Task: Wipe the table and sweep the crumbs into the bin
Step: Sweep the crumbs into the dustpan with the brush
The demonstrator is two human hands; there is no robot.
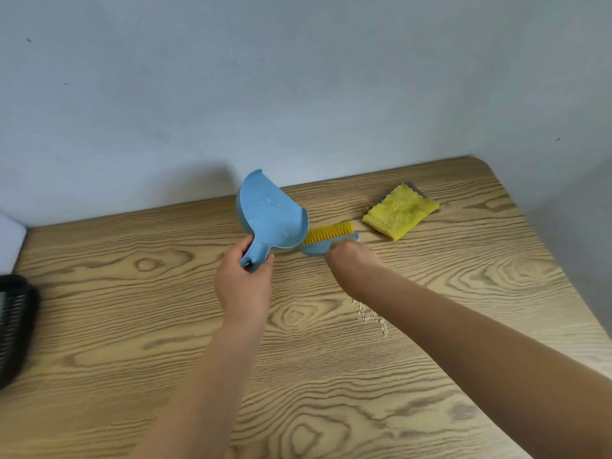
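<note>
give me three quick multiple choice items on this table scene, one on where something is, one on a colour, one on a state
1. Where is the cloth?
A. at the table's far right, beyond the brush
B. inside the bin
C. under the dustpan

2. What colour are the brush bristles?
A. black
B. yellow
C. white

3. What is the dustpan's state?
A. lying flat
B. tilted up, handle gripped by the left hand
C. hanging on the wall

Key:
1 A, it lies near the far right corner of the table.
2 B, yellow bristles on a blue back.
3 B, its scoop points up while the right hand reaches the brush.
</note>
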